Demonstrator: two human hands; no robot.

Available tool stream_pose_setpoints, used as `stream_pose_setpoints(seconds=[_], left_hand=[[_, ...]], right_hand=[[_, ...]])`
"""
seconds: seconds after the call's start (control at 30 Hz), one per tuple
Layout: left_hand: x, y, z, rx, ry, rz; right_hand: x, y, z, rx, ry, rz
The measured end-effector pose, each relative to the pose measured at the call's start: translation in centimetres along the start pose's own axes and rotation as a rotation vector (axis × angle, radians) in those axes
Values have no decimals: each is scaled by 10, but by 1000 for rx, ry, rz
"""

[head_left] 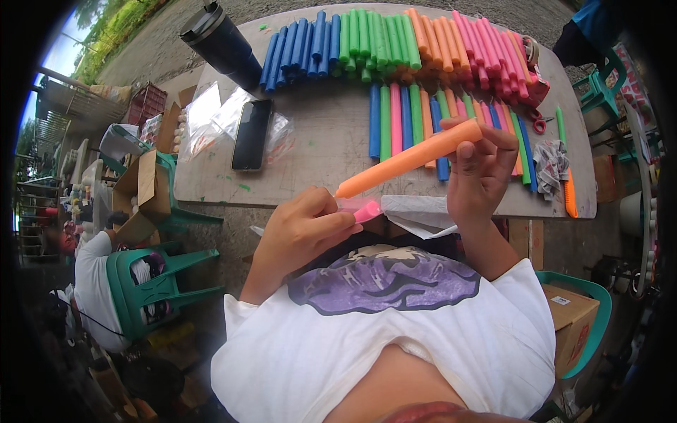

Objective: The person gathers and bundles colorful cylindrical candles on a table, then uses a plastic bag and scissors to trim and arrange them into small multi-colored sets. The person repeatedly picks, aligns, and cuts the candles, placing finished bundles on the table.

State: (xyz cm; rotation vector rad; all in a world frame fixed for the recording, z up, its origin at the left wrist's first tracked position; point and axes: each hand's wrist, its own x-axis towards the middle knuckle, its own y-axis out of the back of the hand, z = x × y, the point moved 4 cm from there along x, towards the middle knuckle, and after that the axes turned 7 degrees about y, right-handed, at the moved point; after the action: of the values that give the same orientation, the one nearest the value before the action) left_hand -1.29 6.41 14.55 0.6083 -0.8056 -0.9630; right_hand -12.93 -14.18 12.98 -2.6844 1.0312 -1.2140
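Note:
My right hand grips the upper end of a long orange candle, held slanted above the table's near edge. My left hand pinches a clear plastic sleeve with a pink candle inside it, right at the orange candle's lower tip. On the table lies a row of single candles in blue, green, pink and orange. Behind it, stacked candles are sorted by colour: blue, green, orange, pink.
A black phone lies on clear plastic bags at the table's left. A dark tumbler stands at the far left corner. Red scissors and a patterned cloth sit at the right. Green chairs and cardboard boxes stand left.

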Motion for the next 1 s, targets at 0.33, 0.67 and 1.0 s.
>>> stream_pose_setpoints(seconds=[0.33, 0.67, 1.0], left_hand=[[3, 1, 8, -50, 1, -18], [-1, -2, 3, -63, 11, 13], [1, -6, -2, -100, 5, 28]], right_hand=[[-27, -26, 7, 39, -33, -244], [-26, -20, 48, -1036, 117, -688], [-69, -25, 63, -1346, -219, -853]])
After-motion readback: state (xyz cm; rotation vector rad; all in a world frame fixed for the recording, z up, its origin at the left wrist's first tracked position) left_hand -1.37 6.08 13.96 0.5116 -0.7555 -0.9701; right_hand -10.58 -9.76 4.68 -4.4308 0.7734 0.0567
